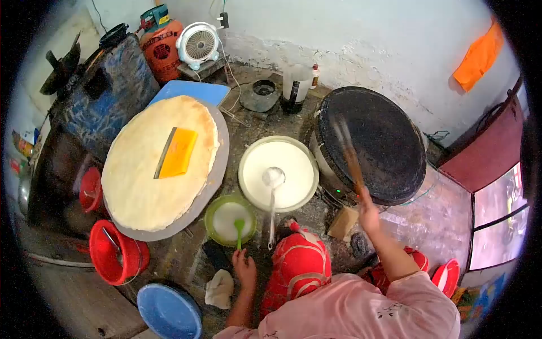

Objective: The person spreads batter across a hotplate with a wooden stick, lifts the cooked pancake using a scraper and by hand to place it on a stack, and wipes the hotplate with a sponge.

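Observation:
My left hand [244,270] is closed on the handle of a green brush [239,227], whose head is in a green bowl [209,221] of whitish liquid. My right hand [368,214] grips a long wooden-handled tool [352,159], blurred by motion, over the left part of the round black griddle [384,141]. Between them stands a pale basin [245,179] of white batter with a metal ladle [273,179] resting in it. On the left, a stack of thin pale pancakes [135,152] lies on a round grey board [212,186], with a yellow scraper [179,152] on top.
A red bucket [100,264] and a blue basin [169,312] stand at the lower left. At the back are a small fan [199,44], an orange gas cylinder [162,53] and a clear jug [296,85]. A cloth [219,289] lies near my left forearm.

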### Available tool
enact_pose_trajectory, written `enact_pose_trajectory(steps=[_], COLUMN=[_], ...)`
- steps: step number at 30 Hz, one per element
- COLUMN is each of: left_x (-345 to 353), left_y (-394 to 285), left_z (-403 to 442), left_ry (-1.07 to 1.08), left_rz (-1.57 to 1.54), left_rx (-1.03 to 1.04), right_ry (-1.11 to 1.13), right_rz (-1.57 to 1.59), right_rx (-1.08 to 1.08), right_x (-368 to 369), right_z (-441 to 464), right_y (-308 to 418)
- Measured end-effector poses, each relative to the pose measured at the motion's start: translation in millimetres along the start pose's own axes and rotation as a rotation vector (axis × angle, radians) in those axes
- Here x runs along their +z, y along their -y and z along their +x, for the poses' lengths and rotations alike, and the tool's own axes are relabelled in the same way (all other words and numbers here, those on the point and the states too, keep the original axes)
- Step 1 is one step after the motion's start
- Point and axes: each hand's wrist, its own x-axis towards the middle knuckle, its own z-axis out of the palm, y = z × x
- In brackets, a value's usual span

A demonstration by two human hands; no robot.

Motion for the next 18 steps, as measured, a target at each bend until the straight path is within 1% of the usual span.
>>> enact_pose_trajectory(steps=[1,2,4,5,6,8,9,10,11,12,13,14,15,16,18], left_x=[2,2,1,0,2,11,11,12,13,16,14,8,4,7,19], left_y=[5,6,3,2,11,38,44,48,51,53,43,25,15,27,55], left_z=[-1,0,2,1,1,8,10,12,13,14,16,20,20,19,22], left_ry=[0.011,0.020,0.018,0.021,0.021,-0.056,-0.054,-0.041,-0.028,-0.035,-0.039,-0.017,0.005,0.003,-0.020], left_rz=[0.049,0.099,0.113,0.125,0.126,0.050,0.045,0.045,0.046,0.044,0.042,-0.049,-0.139,-0.135,0.001], left_rx=[0.018,0.036,0.022,0.015,0.008,0.063,0.064,0.019,-0.027,-0.021,-0.025,-0.096,-0.171,-0.179,-0.130], right_ry=[0.002,-0.001,0.478,0.486,0.353,0.187,0.172,0.155,0.095,0.169,0.242,0.312,0.423,0.432,0.364], right_rz=[-0.024,-0.048,-0.082,-0.082,-0.103,-0.122,-0.124,-0.126,-0.202,-0.227,-0.248,-0.264,-0.270,-0.268,0.059], right_rx=[-0.248,-0.496,-0.090,-0.090,-0.037,0.201,0.292,0.382,0.217,0.165,0.110,0.054,0.047,0.046,0.211], right_x=[3,1,-9,-10,-14,-23,-21,-19,-2,13,22,31,39,42,44], right_z=[-5,-7,-15,-4,14,61,72,84,93,94,95,96,96,96,103], right_y=[0,14,47,44,37,40,34,29,21,14,25,36,46,53,69])
